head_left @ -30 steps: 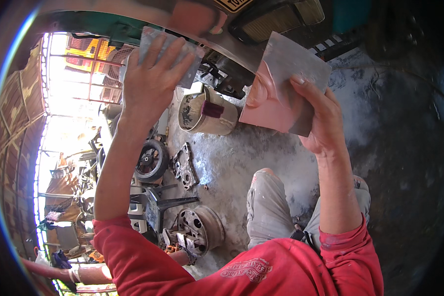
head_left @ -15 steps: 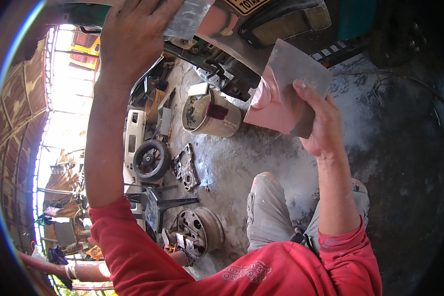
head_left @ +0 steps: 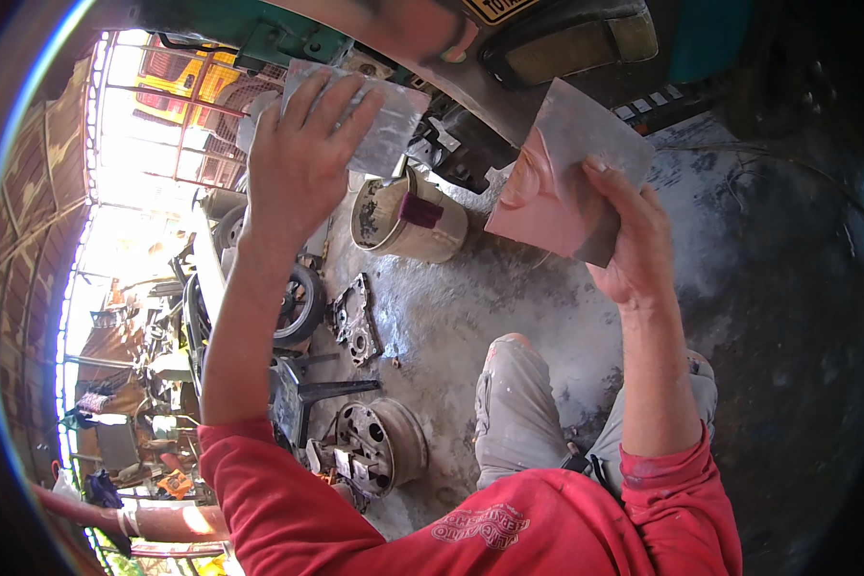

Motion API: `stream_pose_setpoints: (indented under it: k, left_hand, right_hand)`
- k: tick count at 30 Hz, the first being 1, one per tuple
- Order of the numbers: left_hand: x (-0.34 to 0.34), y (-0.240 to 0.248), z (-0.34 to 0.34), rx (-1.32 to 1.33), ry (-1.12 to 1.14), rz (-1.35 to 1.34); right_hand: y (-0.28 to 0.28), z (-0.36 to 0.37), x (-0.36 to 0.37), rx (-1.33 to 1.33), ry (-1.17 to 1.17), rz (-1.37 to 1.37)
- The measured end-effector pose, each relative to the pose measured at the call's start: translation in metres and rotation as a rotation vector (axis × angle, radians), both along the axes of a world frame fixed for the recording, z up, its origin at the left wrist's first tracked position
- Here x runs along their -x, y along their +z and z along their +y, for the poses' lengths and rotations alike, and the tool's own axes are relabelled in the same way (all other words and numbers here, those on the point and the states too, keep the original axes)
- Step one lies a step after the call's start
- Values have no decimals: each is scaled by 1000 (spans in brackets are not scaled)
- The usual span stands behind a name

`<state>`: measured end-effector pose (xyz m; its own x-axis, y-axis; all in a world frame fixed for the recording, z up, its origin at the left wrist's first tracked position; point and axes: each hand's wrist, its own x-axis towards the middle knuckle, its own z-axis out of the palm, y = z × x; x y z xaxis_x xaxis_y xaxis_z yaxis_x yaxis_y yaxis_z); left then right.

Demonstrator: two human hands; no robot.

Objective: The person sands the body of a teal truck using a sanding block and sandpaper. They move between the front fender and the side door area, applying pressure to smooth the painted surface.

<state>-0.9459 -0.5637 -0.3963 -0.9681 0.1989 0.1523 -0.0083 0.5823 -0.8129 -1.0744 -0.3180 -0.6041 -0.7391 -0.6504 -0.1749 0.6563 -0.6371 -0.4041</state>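
Concrete floor (head_left: 432,312) extends below a vehicle body panel (head_left: 384,27) in the head view. Left hand (head_left: 302,178): spread fingers grip a flat grey sheet (head_left: 389,125), long axis roughly crosswise. Right hand (head_left: 636,235): fingers and thumb pinch a grey rectangular plate (head_left: 586,123). Pink paste (head_left: 536,206) coats its lower-left part, rightward of and below the left fingers, nearer the right hand.
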Motion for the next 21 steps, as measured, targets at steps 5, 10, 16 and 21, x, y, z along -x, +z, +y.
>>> stream_pose_setpoints:
  k: [5,10,16,21]
  left_hand:
    - [-12,-49,75,-1175,-62,258]
    - [-28,-94,96,-1251,-144,16]
    - [-16,-52,57,-167,85,40]
    - [37,-7,60,143,-9,120]
  right_hand:
    - [-8,-13,-4,111,-3,-118]
    - [-9,-5,-4,332,219,-209]
    - [-1,23,9,295,8,5]
    - [4,23,14,126,-62,-30]
